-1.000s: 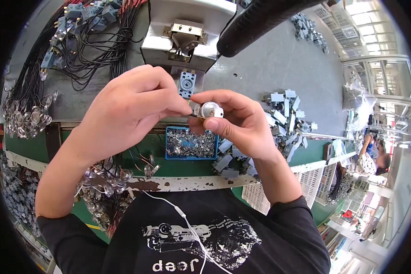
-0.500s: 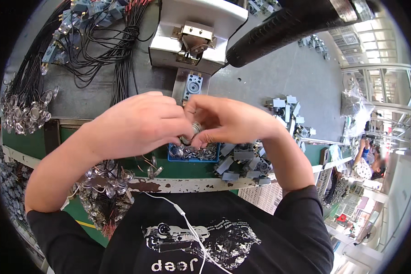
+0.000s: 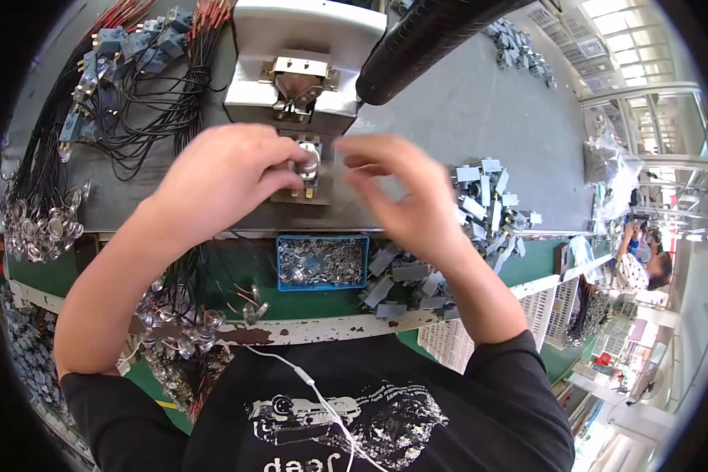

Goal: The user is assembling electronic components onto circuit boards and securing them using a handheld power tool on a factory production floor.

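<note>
The left hand (image 3: 228,167) has thumb and forefinger closed on a round silver metal cap (image 3: 311,160), which sits at the small pale metal plate (image 3: 313,200) in front of the press, set back from the bench's front edge. The right hand (image 3: 407,193) stands clear to the right, fingers spread, blurred; nothing is seen in it. The two hands are apart.

Risks, in my judgement: the cap could seat crooked, since only one hand steadies it. Whether it lies level cannot be told behind the fingers. The left fingertips are close under the brass-and-steel press head (image 3: 300,75); a pinch could follow if the thick black cylindrical lever (image 3: 425,47) were worked with them there. A sleeve or wrist might also knock parts off the front edge.

Surface: a grey metal bench (image 3: 551,157), scuffed. Black wires with red ends (image 3: 153,98) crowd its back left corner; silver round caps on leads (image 3: 43,220) hang at its left edge. Grey plastic blocks (image 3: 488,197) are heaped at the front edge, right. Below that edge, a blue plastic tray (image 3: 322,288) holds small metal parts.

Room: bright windows; another person (image 3: 633,263) sits far right.
</note>
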`<state>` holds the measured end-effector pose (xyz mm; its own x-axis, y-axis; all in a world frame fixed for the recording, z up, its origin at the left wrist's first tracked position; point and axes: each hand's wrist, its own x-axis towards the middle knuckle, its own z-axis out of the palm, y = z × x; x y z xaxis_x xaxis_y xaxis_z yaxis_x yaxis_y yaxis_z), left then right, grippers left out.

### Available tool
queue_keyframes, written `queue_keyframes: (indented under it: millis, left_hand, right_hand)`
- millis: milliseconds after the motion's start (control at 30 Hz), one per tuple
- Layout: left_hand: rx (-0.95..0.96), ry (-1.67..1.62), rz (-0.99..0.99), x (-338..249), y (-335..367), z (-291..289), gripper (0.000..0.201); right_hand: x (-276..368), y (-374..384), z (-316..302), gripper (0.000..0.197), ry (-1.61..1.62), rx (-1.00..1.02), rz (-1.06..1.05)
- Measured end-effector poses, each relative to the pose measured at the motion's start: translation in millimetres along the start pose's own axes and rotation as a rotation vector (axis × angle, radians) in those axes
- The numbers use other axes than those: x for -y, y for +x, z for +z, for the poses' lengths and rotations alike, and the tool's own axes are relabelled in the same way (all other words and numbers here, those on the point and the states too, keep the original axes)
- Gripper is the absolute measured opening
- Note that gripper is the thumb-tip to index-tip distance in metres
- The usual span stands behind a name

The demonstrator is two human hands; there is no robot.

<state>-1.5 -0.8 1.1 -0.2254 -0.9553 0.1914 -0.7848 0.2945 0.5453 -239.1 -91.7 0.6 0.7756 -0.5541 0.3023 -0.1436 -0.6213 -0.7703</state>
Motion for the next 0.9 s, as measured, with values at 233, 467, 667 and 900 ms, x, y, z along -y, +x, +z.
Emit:
queue_keyframes:
  millis: [233,467,667,900]
  left_hand:
    - [0.075,-0.199,-0.148,0.4,1.5,-3.5,0.02]
    - [0.003,-0.041,-0.103,-5.2,-0.1,2.6,0.021]
    - [-0.026,-0.006,-0.015,-1.0,-0.3,0.3,0.022]
    - [-0.097,-0.034,-0.013,5.6,-7.1,14.4,0.025]
  right_hand:
    - [22.2,57.2,-55.7,0.052,0.12,-0.704,-0.61]
    - [-2.5,105.0,-56.3,0.048,0.289,-0.787,-0.454]
    - [31.2,98.1,-44.1,0.045,0.435,-0.784,-0.347]
    - [74.9,131.2,9.7,0.041,0.597,-0.748,-0.257]
